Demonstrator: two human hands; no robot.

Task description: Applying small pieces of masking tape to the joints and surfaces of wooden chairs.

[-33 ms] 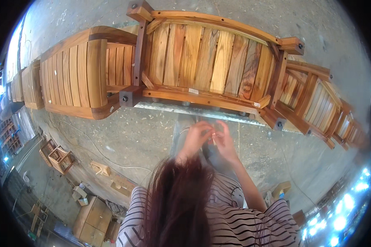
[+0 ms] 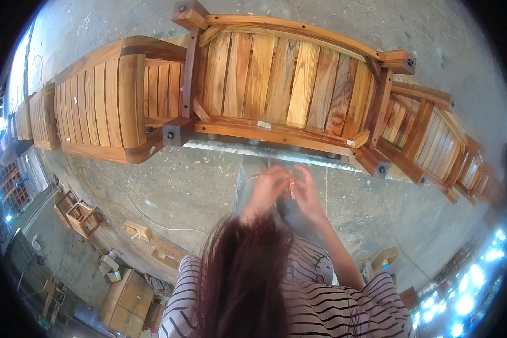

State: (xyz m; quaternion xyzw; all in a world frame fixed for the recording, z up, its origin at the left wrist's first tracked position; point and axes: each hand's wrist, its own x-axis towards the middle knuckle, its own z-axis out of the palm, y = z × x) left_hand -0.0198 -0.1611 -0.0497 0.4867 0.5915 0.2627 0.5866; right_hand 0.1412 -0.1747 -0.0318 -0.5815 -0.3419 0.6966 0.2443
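My left hand (image 2: 266, 188) and my right hand (image 2: 306, 195) are raised close together in front of my body, fingertips meeting. Thumb and fingers of both are pinched around a small pale piece (image 2: 292, 192), too small to name and partly hidden by the fingers. Just beyond them lies a wooden chair (image 2: 301, 84) with its slatted underside facing me and its dark-capped legs pointing my way. Small white labels (image 2: 264, 124) stick to its near rail. Neither hand touches the chair.
More slatted wooden chairs (image 2: 93, 104) continue the row to the left, and others (image 2: 428, 135) to the right. A pale metal-looking edge (image 2: 276, 156) runs beneath the row. On the concrete floor lie a cable (image 2: 135, 211), small wooden frames (image 2: 81, 218) and a wooden cabinet (image 2: 127, 301).
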